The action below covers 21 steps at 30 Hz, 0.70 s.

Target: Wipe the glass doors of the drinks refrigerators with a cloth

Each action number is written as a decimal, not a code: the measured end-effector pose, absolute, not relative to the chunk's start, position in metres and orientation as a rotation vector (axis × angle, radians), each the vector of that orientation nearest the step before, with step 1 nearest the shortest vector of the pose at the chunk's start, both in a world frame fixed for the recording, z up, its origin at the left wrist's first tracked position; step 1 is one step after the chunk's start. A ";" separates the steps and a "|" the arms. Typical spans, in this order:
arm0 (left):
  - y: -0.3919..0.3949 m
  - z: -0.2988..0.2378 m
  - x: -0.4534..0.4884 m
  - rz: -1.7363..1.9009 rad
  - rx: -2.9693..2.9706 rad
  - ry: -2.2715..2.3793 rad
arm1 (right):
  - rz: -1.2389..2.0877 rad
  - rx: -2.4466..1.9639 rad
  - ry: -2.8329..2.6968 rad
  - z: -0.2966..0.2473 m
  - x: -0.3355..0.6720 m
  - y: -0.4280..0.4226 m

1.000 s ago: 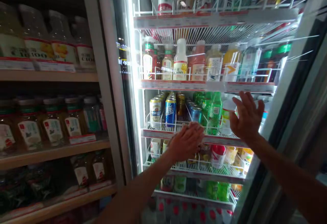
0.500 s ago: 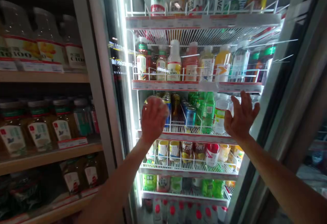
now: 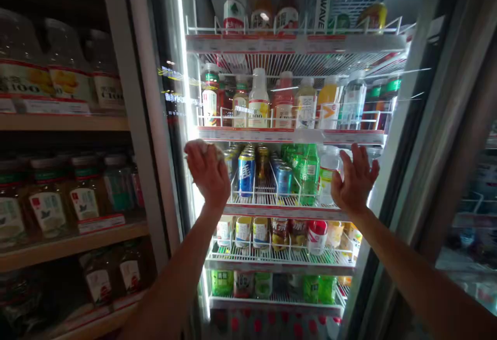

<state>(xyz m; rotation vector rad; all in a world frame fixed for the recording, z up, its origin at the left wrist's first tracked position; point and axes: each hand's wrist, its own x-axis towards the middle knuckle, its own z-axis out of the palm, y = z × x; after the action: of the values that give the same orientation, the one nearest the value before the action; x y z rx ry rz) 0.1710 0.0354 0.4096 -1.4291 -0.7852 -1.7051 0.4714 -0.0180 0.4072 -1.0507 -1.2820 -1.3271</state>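
Observation:
My left hand [image 3: 209, 174] presses a pale wadded cloth [image 3: 199, 145] against the glass door [image 3: 174, 84] of a lit drinks fridge, near the door's left edge. Only a strip of the cloth shows past my fingers. On the right side of the same glass, my right hand [image 3: 355, 180] is spread with the fingers apart and holds nothing. Behind the glass, between my hands, stand blue cans [image 3: 246, 174] and green bottles [image 3: 309, 174] on a wire shelf.
Several fridge shelves hold bottles, such as a white-capped bottle [image 3: 259, 99]. Left of the door frame [image 3: 134, 97], a wooden shelf [image 3: 73, 244] carries more bottles. A dark frame [image 3: 423, 174] borders the glass on the right.
My left hand and the cloth have moved left across the glass, uncovering the blue cans. My right hand stays on the glass, while the view has shifted slightly.

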 end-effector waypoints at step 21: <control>0.039 0.407 0.160 -1.557 -1.546 -0.680 | -1.325 -1.135 -1.475 0.399 0.495 -0.025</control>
<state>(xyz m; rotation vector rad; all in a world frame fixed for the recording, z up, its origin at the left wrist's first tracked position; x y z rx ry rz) 0.1600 0.0392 0.4069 -1.5455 -0.6797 -1.5573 0.4949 -0.0248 0.3995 -1.1354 -1.4745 -1.3247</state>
